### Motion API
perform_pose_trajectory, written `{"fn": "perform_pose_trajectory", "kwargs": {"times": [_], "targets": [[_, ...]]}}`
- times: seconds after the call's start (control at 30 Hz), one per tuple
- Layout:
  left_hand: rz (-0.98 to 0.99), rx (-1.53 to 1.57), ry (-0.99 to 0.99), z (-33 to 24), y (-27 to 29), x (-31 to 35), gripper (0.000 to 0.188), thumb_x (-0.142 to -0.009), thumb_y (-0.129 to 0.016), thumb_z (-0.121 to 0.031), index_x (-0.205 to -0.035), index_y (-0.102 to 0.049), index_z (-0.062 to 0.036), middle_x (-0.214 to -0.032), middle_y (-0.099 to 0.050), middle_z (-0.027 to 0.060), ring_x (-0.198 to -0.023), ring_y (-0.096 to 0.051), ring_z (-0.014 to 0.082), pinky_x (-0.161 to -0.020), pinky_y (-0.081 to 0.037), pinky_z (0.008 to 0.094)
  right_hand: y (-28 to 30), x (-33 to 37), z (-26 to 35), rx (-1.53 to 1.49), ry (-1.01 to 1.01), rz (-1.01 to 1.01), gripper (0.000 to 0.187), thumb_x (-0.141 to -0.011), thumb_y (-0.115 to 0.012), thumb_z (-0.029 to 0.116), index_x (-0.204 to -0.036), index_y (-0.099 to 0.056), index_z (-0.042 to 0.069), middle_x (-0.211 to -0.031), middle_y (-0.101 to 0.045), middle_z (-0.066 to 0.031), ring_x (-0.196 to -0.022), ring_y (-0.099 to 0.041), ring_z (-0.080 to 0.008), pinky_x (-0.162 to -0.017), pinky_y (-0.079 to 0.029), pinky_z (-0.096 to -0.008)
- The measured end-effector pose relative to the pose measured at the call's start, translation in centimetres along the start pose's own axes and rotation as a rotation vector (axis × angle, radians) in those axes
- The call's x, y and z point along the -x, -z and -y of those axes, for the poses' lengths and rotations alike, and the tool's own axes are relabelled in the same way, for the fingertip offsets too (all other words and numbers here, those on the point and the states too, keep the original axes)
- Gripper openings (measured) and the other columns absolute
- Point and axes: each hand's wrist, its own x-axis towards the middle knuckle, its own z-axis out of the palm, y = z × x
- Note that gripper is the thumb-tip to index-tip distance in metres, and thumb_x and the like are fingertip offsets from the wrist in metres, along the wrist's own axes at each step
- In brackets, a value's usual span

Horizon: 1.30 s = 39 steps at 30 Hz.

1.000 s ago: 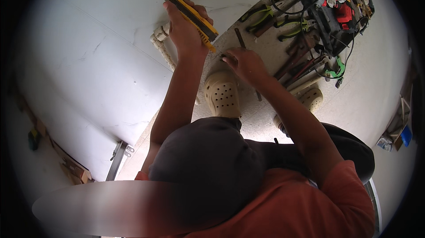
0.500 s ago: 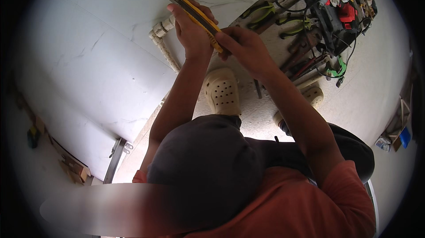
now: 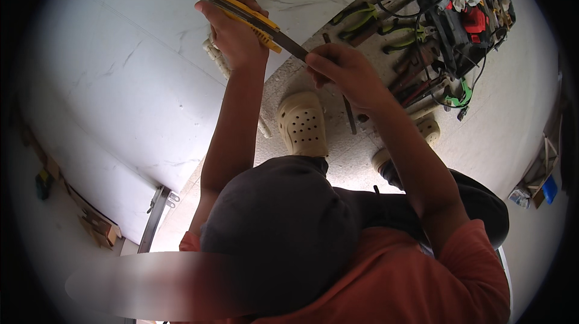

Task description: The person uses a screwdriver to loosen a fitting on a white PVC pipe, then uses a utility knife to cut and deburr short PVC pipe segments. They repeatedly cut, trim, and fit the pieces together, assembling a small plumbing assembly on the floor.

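My left hand [image 3: 240, 45] is wrapped round the yellow body of a utility knife [image 3: 263, 36], held tilted above the floor with its metal end up and to the left. A long dark flat strip, which looks like its blade [image 3: 292, 47], sticks out of the lower right end. My right hand [image 3: 347, 74] pinches the far end of that strip between thumb and fingers; the fingertips hide its tip. Below my hands is my cream clog [image 3: 303, 124], and a thin dark rod [image 3: 349, 114] lies beside it on the floor.
Right of my hands lie pliers with green handles [image 3: 360, 21] and several rusty tools. Beyond them stands a black toolbox [image 3: 445, 37] with a cable looped over it. White plastic pipe [image 3: 215, 56] lies behind my left wrist. Cardboard [image 3: 99, 230] sits at far left.
My left hand has moved left with the knife, and my right hand slightly right and down. Between them the dark strip has slid out of the knife's lower end.
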Motion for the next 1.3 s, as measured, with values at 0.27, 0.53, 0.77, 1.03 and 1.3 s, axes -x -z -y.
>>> {"fn": "perform_pose_trajectory", "kwargs": {"times": [0.27,0.53,0.77,1.03,1.3], "targets": [[-0.227,0.131,-0.086,-2.1,2.3,-3.2,0.062,-0.108,-0.019,-0.061,-0.106,-0.050,-0.0072,-0.084,-0.061,0.0098,-0.074,-0.060,0.0224,-0.069,-0.057,0.0359,3.2,-1.9,-0.3,-0.032,0.087,0.011,0.033,-0.101,-0.069,0.033,-0.108,-0.067,0.001,-0.092,-0.065,-0.0026,-0.083,-0.063,-0.0113,-0.077,-0.053,-0.0277],[-0.046,0.016,-0.012,-0.2,1.6,-1.4,0.061,-0.107,-0.025,-0.064,-0.103,-0.051,-0.0079,-0.078,-0.061,0.0086,-0.066,-0.059,0.0192,-0.065,-0.055,0.0334,6.5,-9.2,-0.3,0.059,0.144,-0.261,0.043,-0.101,-0.069,0.033,-0.120,-0.064,-0.005,-0.099,-0.068,-0.0053,-0.088,-0.064,-0.0119,-0.082,-0.055,-0.0291],[0.286,-0.313,0.273,2.5,0.5,1.6,0.060,-0.103,-0.044,-0.066,-0.094,-0.056,-0.0082,-0.069,-0.058,0.0034,-0.060,-0.057,0.0126,-0.060,-0.051,0.0283,7.9,-6.1,-1.5,0.055,0.138,-0.257,0.043,-0.100,-0.069,0.033,-0.122,-0.063,-0.004,-0.101,-0.068,-0.0059,-0.089,-0.065,-0.0121,-0.082,-0.056,-0.0294],[0.360,-0.278,0.368,3.8,0.3,4.3,0.052,-0.106,-0.045,-0.058,-0.096,-0.059,-0.0091,-0.070,-0.059,0.0023,-0.059,-0.057,0.0112,-0.058,-0.051,0.0266,7.5,-3.5,-4.1,0.392,0.104,-0.221,0.034,-0.102,-0.062,0.025,-0.121,-0.060,-0.002,-0.091,-0.069,-0.0091,-0.081,-0.065,-0.0117,-0.075,-0.054,-0.0296],[0.344,-0.198,0.330,3.4,1.0,4.0,0.050,-0.108,-0.044,-0.055,-0.094,-0.058,-0.0090,-0.070,-0.059,0.0034,-0.061,-0.058,0.0121,-0.060,-0.052,0.0273,4.0,-3.7,-7.5,0.993,0.243,-0.472,0.033,-0.097,-0.063,0.028,-0.117,-0.061,0.002,-0.097,-0.070,-0.0206,-0.087,-0.070,-0.0394,-0.077,-0.056,-0.0465]]}}
